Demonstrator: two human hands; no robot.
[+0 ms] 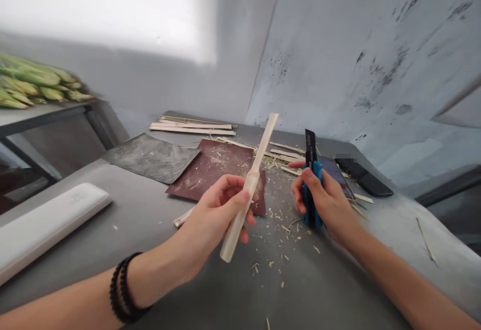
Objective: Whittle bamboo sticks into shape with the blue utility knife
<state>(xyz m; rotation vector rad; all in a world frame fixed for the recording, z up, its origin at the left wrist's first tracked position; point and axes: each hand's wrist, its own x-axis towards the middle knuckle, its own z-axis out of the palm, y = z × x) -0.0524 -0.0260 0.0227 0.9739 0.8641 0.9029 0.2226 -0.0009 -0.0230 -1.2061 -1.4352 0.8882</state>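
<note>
My left hand (229, 204) is closed around a pale carved strip of wood or bamboo (233, 237), held slanted above the table. Its lower part is wide like a handle; past a notched shoulder it narrows, then flares slightly at the upper tip. In my right hand (323, 194) is a utility knife (310, 152) with a blue handle and a black blade pointing up, apart from the strip. Under and beyond my left hand lies a dark red sheet of sandpaper (218, 162). Thin shavings (280, 214) are scattered between my hands.
A grey sheet of sandpaper (154, 157) lies at left, with stacked pale strips (191, 128) behind it. A long white case (52, 224) is at the left edge. Dark phone-like devices (370, 179) lie at right. Corn in husks (33, 79) rests on another table. Walls stand behind.
</note>
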